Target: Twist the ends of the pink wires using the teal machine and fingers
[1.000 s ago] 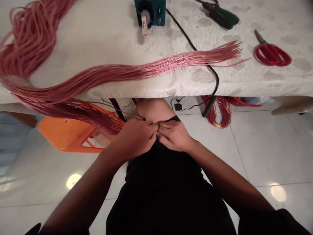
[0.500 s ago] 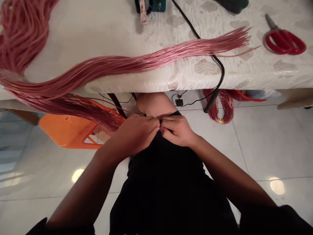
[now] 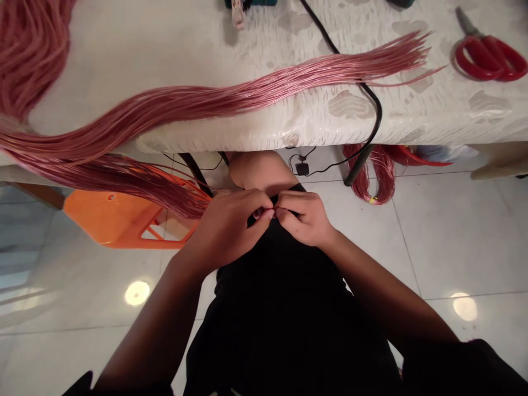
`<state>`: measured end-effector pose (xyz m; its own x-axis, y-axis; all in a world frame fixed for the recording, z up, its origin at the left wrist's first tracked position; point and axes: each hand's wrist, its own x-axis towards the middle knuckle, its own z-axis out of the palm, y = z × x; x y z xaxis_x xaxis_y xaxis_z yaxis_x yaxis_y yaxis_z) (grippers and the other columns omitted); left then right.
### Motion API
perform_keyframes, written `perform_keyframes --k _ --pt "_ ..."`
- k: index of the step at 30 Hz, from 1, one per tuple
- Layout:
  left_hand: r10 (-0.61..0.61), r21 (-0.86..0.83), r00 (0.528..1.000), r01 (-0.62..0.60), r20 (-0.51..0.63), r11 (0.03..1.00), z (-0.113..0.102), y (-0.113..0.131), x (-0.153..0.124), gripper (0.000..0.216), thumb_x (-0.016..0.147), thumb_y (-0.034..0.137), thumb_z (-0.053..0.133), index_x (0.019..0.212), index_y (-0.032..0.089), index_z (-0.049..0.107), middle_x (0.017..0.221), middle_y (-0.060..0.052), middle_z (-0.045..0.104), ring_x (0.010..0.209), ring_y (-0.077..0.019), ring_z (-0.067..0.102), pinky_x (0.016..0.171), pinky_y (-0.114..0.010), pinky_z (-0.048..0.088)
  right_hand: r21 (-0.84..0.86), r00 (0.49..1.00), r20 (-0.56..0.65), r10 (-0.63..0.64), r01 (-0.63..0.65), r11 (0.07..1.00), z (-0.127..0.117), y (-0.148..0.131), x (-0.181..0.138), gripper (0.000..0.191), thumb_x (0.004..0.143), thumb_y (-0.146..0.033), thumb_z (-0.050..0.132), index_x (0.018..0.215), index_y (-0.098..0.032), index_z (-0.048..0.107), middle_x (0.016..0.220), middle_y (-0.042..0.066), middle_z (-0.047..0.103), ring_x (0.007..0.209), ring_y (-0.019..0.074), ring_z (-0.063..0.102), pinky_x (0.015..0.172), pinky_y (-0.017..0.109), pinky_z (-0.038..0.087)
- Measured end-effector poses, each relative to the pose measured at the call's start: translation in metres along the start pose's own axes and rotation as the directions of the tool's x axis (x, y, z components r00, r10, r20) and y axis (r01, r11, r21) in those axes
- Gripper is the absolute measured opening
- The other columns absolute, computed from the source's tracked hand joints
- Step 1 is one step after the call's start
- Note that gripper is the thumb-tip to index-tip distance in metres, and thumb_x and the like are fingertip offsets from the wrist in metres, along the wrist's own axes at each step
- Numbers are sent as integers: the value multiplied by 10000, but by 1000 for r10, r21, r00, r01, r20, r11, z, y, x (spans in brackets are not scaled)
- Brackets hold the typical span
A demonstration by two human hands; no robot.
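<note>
My left hand [image 3: 229, 225] and my right hand [image 3: 303, 217] meet over my lap, just below the table edge. Both are closed in a pinch, fingertips touching, on the end of a thin pink wire [image 3: 275, 207]. A loose sheaf of pink wires [image 3: 136, 184] hangs off the table to the left and reaches toward my left hand. A long bundle of pink wires [image 3: 256, 93] lies across the white table [image 3: 165, 44], its cut ends fanned out at the right.
Red scissors [image 3: 489, 52] lie at the table's far right. A black cable [image 3: 371, 110] runs over the table edge. An orange stool [image 3: 119, 217] stands at the left on the tiled floor. A coil of pink wire [image 3: 373, 179] hangs under the table.
The view has tilted down, so the table objects have slid upward in the picture. My hands stay together on my lap, with the fingertips lifted slightly and the pinch more visible.
</note>
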<state>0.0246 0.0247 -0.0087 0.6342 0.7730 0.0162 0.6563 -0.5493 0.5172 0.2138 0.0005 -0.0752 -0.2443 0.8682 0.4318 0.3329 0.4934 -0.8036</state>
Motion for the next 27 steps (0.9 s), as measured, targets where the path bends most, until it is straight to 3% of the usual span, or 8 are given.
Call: perform_keyframes --k 6,10,20,27 --pt "24 -108 1000 -25 -9 994 0 3 -1 116 999 225 516 937 199 611 920 -18 667 888 -168 630 782 -299 461 -1 998 -65 -4 4 1000 0 -9 0 319 961 -207 472 642 -206 485 623 -27 461 577 111 444 569 268 365" --pt "58 -137 998 -57 -1 989 0 3 -3 74 988 195 531 943 199 589 936 -10 645 884 -155 621 782 -291 458 33 998 -67 15 -13 999 -3 -14 -1 297 953 -187 474 658 -202 504 635 -25 476 580 108 454 570 264 373" --pt "57 -213 997 -44 59 976 1 2 -8 101 1024 205 525 935 206 574 925 35 618 843 -101 599 754 -249 429 77 997 79 8 -14 997 -16 -16 4 242 920 -157 480 684 -205 495 660 -28 511 604 104 474 594 252 389" --pt "57 -317 994 -26 91 948 2 1 -11 78 1012 213 544 955 209 598 919 39 632 818 -100 599 755 -254 443 62 981 194 12 -24 998 -26 -25 9 265 880 -140 478 637 -215 401 619 -49 400 565 96 380 563 254 329"
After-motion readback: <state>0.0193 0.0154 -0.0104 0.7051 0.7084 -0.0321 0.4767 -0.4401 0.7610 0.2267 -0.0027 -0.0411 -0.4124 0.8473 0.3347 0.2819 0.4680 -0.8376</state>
